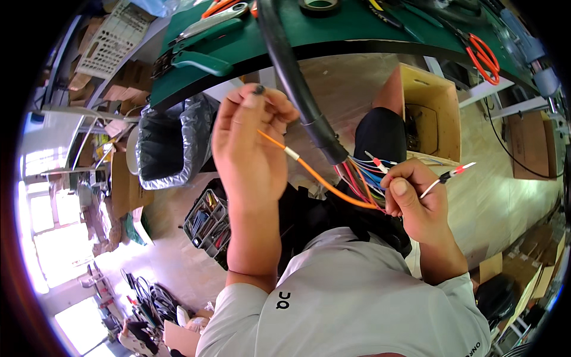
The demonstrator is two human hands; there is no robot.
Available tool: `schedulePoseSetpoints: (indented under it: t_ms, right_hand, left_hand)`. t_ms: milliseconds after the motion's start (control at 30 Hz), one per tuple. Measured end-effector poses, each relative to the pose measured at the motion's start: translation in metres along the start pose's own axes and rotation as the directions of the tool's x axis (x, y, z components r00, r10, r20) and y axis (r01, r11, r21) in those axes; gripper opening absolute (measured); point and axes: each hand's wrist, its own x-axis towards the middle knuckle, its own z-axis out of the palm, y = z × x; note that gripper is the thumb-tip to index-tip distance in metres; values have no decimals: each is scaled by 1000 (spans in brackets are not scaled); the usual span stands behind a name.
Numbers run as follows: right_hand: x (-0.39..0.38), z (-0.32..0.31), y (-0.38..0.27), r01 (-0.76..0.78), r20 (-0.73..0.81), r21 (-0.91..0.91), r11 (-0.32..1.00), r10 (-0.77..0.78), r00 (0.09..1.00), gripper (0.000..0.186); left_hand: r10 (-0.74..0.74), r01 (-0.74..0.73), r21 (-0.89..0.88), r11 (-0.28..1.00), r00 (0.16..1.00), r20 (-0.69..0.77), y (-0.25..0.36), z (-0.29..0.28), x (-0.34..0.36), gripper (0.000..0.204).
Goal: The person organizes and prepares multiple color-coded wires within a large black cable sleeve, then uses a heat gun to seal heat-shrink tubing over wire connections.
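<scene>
A thick black cable (291, 83) hangs off the table edge toward me, and thin wires (360, 178) in several colours fan out of its cut end. My right hand (419, 199) pinches some of these wires. A white wire with a black sleeve and a red tip (455, 171) sticks out past its fingers. An orange wire (327, 184) with a white sleeve (291, 153) curves from the bundle toward my left palm. Raised to the left of the cable, my left hand (250, 143) holds a small black piece (258, 90) between its fingertips; its exact kind is too small to tell.
On the green table (357, 21) lie green-handled pliers (202, 50), a tape roll (319, 5) and red-handled scissors (482, 58). Below stand a lined bin (172, 146), a tool crate (208, 220) and a wooden box (437, 107). Cardboard boxes (526, 146) sit at the right.
</scene>
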Motion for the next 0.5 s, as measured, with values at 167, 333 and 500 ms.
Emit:
schedulePoseSetpoints:
  t_ms: [167,333,500]
  right_hand:
    - [-2,3,4,-64,-160,-108,992,46,986,17]
    - [-4,-24,4,-24,-373,-123,992,-24,928,17]
    - [-4,-48,16,-27,-501,-13,1000,17,865,19]
  left_hand:
    - [264,-250,88,964,940,-217,69,-69,45,11]
    - [374,16,526,850,685,-625,113,-234,91,12]
    - [240,160,357,920,488,-839,129,-370,99,16]
